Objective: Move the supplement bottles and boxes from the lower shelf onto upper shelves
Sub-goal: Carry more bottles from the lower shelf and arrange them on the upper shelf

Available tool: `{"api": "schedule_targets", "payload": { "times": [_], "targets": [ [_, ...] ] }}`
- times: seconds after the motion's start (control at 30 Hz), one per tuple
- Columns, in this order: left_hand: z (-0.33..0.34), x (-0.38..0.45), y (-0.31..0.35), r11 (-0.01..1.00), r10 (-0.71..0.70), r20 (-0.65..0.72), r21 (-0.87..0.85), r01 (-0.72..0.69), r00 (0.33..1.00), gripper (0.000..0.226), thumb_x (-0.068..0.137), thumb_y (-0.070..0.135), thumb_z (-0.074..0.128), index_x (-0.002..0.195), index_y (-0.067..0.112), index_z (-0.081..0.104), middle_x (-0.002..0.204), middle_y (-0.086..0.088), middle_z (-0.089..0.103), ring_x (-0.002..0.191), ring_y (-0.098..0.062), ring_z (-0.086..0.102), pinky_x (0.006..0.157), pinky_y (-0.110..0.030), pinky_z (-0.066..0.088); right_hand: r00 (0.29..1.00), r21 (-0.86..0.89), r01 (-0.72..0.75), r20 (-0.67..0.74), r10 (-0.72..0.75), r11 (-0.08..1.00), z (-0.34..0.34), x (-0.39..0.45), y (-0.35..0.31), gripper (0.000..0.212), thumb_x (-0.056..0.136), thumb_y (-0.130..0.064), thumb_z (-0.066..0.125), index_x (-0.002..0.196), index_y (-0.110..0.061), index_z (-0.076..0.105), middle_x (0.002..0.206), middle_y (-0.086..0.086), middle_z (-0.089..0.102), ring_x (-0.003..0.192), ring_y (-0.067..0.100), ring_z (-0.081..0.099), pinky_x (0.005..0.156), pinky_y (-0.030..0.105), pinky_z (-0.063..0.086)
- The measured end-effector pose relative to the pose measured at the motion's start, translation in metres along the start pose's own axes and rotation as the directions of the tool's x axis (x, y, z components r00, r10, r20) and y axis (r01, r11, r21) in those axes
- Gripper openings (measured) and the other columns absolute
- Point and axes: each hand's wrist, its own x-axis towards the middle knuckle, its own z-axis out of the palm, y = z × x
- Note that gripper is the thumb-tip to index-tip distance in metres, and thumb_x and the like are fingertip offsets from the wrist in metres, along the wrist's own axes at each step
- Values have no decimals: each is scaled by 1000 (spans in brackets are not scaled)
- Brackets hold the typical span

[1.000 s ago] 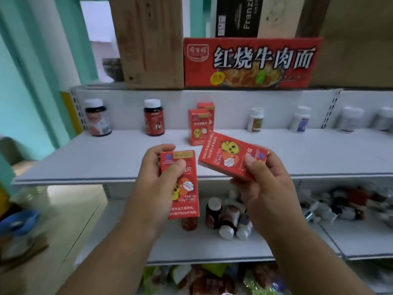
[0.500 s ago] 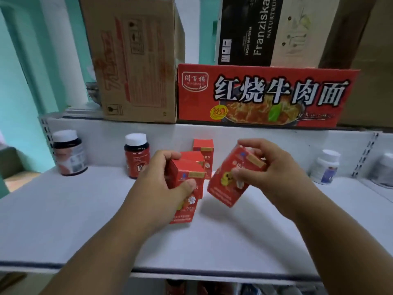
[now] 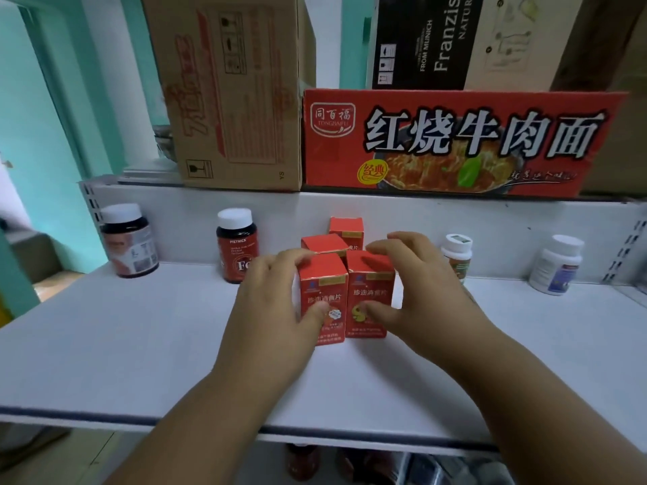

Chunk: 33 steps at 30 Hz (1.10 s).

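left hand [image 3: 276, 302] grips left box [image 3: 324, 299] | right hand [image 3: 416, 292] grips right box [image 3: 369, 295] – upright on shelf [image 3: 140, 344] | light stiff cardboard – hold the sides, don't crush

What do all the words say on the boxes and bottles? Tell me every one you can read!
"红烧牛肉面" and "同百福 TONGBAIFU": big red noodle carton
"Franzis", "FROM MUNICH": black carton
"珍迪消食片": two front red boxes, left and right
"PIETRICK", "Fe": dark red-labelled bottle
Brown carton: print too blurred.
White bottles: labels too small.
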Motion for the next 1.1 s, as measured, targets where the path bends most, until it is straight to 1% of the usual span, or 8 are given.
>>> {"api": "schedule_targets", "payload": {
  "times": [0.1,0.23,0.33,0.5,0.6,0.7,0.83,1.1],
  "targets": [
    [-17,-30,-6,991,68,10,110,-69,998,52,85,42,67,130,37,41,126,14,44,112,-10,51,95,-33,46,994,-26,26,-108,-29,999,-5,-35,-16,53,82,-41,71,129,-34,48,139,-10,40,127,10,37,100,25,32],
    [-44,-87,-25,921,267,64,277,-274,962,38,83,45,51,115,26,59,112,8,57,102,-16,49,86,-25,33,980,-2,-15,-197,15,1000,-1,-101,-45,43,85,-36,68,125,-26,55,128,-10,48,119,9,45,98,24,35],
    [-59,-136,-46,925,250,114,265,-272,962,35,84,44,50,110,25,63,106,8,57,99,-19,51,85,-33,38,970,24,-85,-226,88,996,14,-156,-68,38,86,-37,63,120,-21,59,124,-5,52,118,12,49,97,25,39],
    [-64,-199,-73,945,144,219,260,-200,965,37,85,46,48,109,25,64,104,8,58,98,-16,48,78,-32,39,982,13,-170,-78,171,985,34,-217,-97,36,86,-41,62,119,-24,59,120,-8,53,111,11,50,91,27,42],
    [-55,-214,-77,947,118,247,262,-184,962,32,84,41,58,110,23,66,105,5,60,97,-19,52,80,-36,45,979,-14,-198,-48,197,980,41,-229,-94,37,85,-39,63,119,-24,58,119,-9,52,110,10,48,90,27,40],
    [-29,-224,-79,945,114,293,263,-195,949,31,83,35,70,112,23,65,106,4,62,97,-22,56,83,-41,47,978,-30,-206,-3,206,978,50,-237,-77,33,85,-37,63,116,-25,58,115,-9,52,107,11,48,90,29,40],
    [28,-216,-73,945,91,339,266,-188,936,37,82,41,59,113,23,65,107,5,62,96,-20,57,82,-38,46,970,-50,-233,65,236,971,66,-236,-26,34,85,-40,64,115,-27,57,115,-8,52,107,11,47,87,26,36],
    [163,-209,-79,965,-61,389,259,-46,919,40,79,34,68,116,19,63,106,-5,65,94,-28,59,77,-40,50,924,-61,-297,235,303,953,116,-226,105,38,83,-35,70,118,-29,60,121,3,56,111,24,52,84,26,33]
  ]
}}
